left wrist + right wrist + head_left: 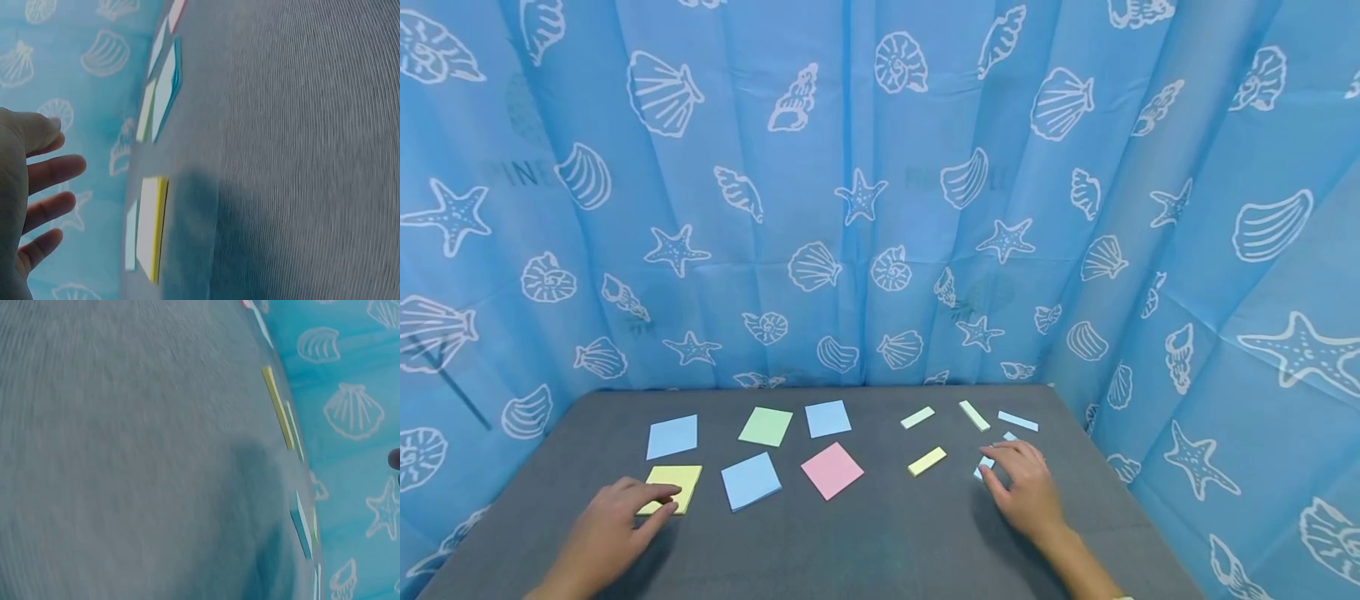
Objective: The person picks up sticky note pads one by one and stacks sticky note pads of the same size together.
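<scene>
My left hand (613, 525) hovers over a yellow square pad of sticky notes (684, 476), hiding part of it. In the left wrist view the left hand (22, 187) has spread, relaxed fingers, and the yellow pad (149, 228) lies apart from them on the table. On the right side, my right hand (1028, 490) is above a small light blue strip pad (982, 470), partly covering it. A second blue strip (1010, 436) peeks out just beyond its fingers. Only a fingertip (394, 459) shows in the right wrist view, raised over the table. Neither hand holds anything.
Square pads lie left to centre: blue (673, 437), green (766, 426), blue (828, 418), blue (751, 482) and pink (832, 471). Narrow strips lie at right: green (917, 417), pale green (974, 416), blue (1018, 421), yellow (927, 461). A blue shell-patterned curtain (865, 317) borders the grey table (850, 550).
</scene>
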`<action>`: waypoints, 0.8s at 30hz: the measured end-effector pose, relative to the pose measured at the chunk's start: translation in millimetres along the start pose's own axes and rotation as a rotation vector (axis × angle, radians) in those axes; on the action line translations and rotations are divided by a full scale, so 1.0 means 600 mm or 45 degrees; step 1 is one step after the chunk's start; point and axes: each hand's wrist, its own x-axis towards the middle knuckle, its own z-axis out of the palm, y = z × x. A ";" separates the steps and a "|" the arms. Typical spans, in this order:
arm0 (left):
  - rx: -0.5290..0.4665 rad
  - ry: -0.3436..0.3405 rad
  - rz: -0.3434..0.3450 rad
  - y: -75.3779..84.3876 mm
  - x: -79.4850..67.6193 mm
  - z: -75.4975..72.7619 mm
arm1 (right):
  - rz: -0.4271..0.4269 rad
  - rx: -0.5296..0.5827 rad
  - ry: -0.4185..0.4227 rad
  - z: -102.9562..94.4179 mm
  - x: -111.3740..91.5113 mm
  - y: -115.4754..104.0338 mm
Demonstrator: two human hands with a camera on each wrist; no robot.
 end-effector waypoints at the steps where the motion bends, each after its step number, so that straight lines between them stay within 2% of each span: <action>1: -0.007 0.023 0.019 0.003 0.001 0.003 | -0.012 0.006 0.013 0.004 0.002 -0.003; 6: -0.056 0.078 0.093 0.018 0.009 0.019 | -0.059 0.044 0.052 0.022 0.014 -0.019; 12: -0.120 0.079 0.101 0.047 0.018 0.037 | -0.072 0.091 0.070 0.046 0.023 -0.040; 18: -0.186 0.176 0.194 0.071 0.026 0.067 | -0.050 0.138 0.052 0.077 0.023 -0.064; 21: -0.225 0.154 0.195 0.084 0.030 0.082 | -0.027 0.137 0.010 0.091 0.024 -0.078; 24: -0.252 0.091 0.153 0.097 0.036 0.093 | 0.011 0.126 -0.079 0.102 0.026 -0.091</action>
